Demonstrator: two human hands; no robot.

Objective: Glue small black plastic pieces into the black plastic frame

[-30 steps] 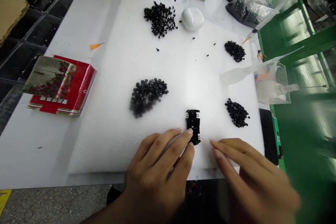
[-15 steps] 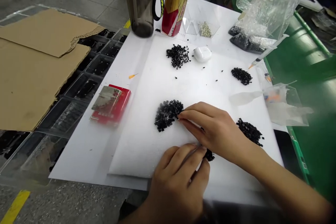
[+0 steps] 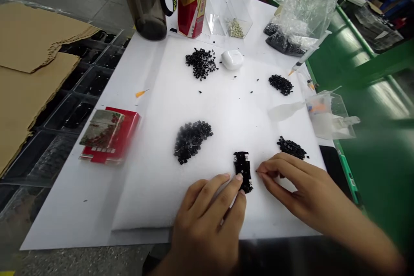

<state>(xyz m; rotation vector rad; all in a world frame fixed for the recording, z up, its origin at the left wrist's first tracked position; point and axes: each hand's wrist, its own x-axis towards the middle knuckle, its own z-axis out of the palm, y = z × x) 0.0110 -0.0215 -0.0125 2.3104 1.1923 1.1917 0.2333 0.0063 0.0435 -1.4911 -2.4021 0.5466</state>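
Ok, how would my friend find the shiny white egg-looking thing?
Find the big white foam sheet on the table. Near its far edge, just right of a scattered heap of tiny black pieces, sits a small, rounded white case. It is the only glossy, pebble-shaped thing there, while its neighbours are dark little bits.

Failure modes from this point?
1. The right hand pinches a tiny dark piece at its fingertips; that grip may slip, and the piece could be hard to find.

2. Only the left hand's fingertips visibly steady the flat black rectangular part, so a sideways push might shift it.

3. The loose pile of small black square pieces lies close beyond the right hand; a knuckle could scatter it.
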